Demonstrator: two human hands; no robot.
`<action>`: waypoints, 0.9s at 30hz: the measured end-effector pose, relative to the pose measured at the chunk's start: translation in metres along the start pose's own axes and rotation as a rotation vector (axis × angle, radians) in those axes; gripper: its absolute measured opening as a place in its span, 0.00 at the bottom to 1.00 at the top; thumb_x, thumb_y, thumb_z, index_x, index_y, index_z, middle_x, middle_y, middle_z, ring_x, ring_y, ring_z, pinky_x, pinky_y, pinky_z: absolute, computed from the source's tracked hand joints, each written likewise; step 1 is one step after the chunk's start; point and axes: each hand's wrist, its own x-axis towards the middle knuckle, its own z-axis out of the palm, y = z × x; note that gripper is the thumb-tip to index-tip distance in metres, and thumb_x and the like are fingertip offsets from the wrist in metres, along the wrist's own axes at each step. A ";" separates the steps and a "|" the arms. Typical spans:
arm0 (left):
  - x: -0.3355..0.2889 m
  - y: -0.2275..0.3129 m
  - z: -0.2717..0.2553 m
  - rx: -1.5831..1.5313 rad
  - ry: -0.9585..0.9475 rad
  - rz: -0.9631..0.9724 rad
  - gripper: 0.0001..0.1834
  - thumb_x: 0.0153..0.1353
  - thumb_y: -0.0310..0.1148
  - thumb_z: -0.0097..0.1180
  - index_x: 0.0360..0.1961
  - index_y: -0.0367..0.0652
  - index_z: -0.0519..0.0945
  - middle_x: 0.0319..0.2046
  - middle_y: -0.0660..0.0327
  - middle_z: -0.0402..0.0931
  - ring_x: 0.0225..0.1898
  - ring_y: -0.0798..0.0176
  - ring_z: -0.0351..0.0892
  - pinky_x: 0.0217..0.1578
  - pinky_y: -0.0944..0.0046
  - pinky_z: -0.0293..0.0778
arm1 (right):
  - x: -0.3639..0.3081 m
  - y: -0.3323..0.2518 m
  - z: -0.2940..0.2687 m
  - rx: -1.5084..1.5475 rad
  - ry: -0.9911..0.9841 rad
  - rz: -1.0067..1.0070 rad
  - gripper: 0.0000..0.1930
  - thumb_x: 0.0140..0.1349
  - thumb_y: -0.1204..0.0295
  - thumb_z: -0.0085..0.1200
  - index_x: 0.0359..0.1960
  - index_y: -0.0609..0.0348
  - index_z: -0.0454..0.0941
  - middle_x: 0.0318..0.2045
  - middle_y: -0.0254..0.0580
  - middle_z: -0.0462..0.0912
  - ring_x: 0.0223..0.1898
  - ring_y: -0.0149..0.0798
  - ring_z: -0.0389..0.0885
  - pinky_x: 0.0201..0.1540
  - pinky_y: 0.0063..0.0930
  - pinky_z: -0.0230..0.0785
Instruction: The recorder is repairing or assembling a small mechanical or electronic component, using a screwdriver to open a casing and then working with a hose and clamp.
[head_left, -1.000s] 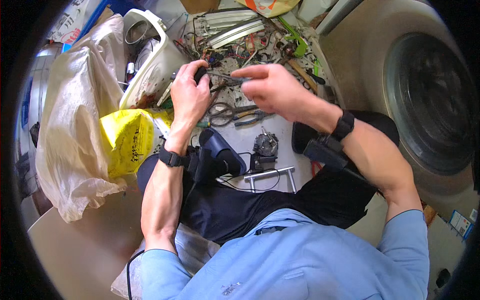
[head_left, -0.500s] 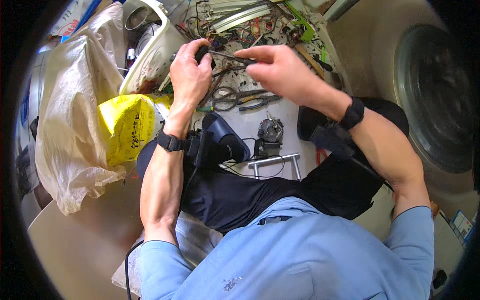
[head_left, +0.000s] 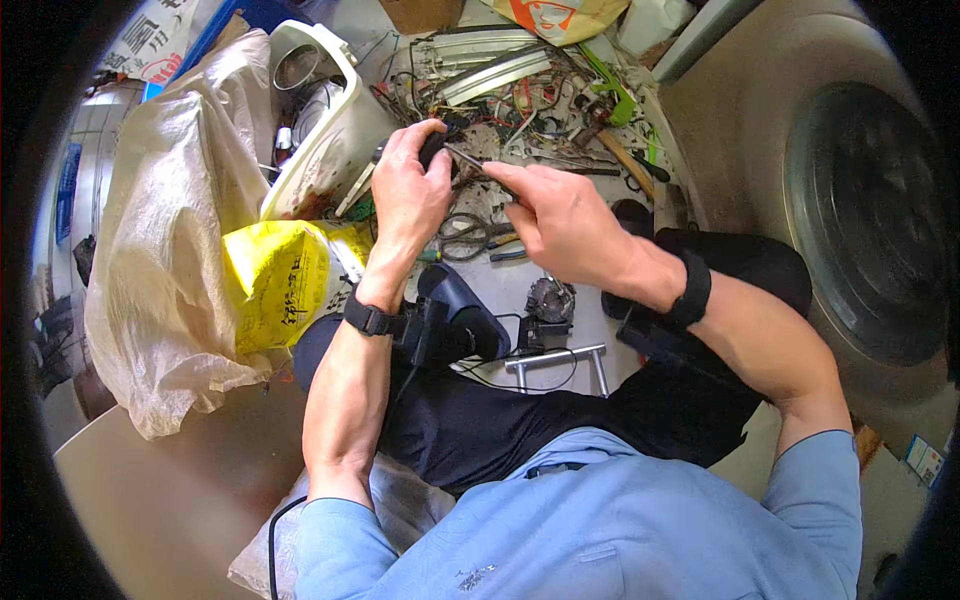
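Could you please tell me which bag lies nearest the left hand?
The bright yellow bag, beside the wrist of the left hand; the paler bags lie farther off.

black piece (head_left: 432,150): partly covered | rod (head_left: 464,157): rear end hidden | pliers (head_left: 508,256): partly hidden | carton (head_left: 420,13): top-edge cropped

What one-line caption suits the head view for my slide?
Left hand holding a black part, right hand aiming a screwdriver-like tool at it, scattered wires beyond.

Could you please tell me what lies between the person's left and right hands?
In the head view, a thin metal rod runs across the gap from the right hand toward the black object held in the left hand.
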 end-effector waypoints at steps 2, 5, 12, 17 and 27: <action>0.005 -0.003 0.001 -0.055 -0.008 -0.074 0.16 0.65 0.31 0.63 0.54 0.44 0.84 0.45 0.55 0.85 0.45 0.58 0.86 0.49 0.60 0.80 | 0.008 -0.004 -0.004 0.067 -0.027 0.058 0.23 0.63 0.77 0.56 0.61 0.65 0.79 0.35 0.55 0.85 0.35 0.52 0.85 0.43 0.43 0.79; 0.013 -0.003 -0.004 -0.556 -0.109 -0.471 0.16 0.63 0.32 0.66 0.52 0.43 0.85 0.40 0.60 0.85 0.41 0.66 0.83 0.46 0.64 0.79 | 0.033 -0.005 -0.037 0.216 -0.196 0.294 0.24 0.65 0.77 0.56 0.65 0.61 0.78 0.24 0.30 0.74 0.26 0.25 0.70 0.31 0.26 0.67; 0.025 -0.020 -0.022 -0.732 -0.030 -0.484 0.14 0.68 0.35 0.66 0.52 0.41 0.85 0.39 0.65 0.82 0.36 0.72 0.78 0.37 0.70 0.77 | 0.011 0.114 -0.008 -0.011 -0.149 0.474 0.21 0.64 0.71 0.55 0.59 0.61 0.80 0.31 0.48 0.82 0.34 0.46 0.82 0.41 0.42 0.75; 0.034 0.019 -0.014 -0.845 -0.118 -0.542 0.12 0.69 0.33 0.64 0.51 0.41 0.85 0.38 0.65 0.80 0.34 0.73 0.79 0.32 0.69 0.80 | -0.092 0.221 0.050 -0.307 -0.437 0.671 0.13 0.60 0.73 0.52 0.43 0.67 0.82 0.41 0.68 0.86 0.44 0.71 0.85 0.51 0.58 0.78; 0.026 0.030 -0.009 -0.803 -0.175 -0.543 0.15 0.69 0.31 0.62 0.55 0.41 0.83 0.48 0.63 0.83 0.49 0.69 0.79 0.53 0.68 0.75 | -0.112 0.338 0.026 -0.517 -0.070 0.569 0.12 0.65 0.71 0.57 0.48 0.63 0.81 0.46 0.58 0.80 0.48 0.62 0.81 0.52 0.54 0.77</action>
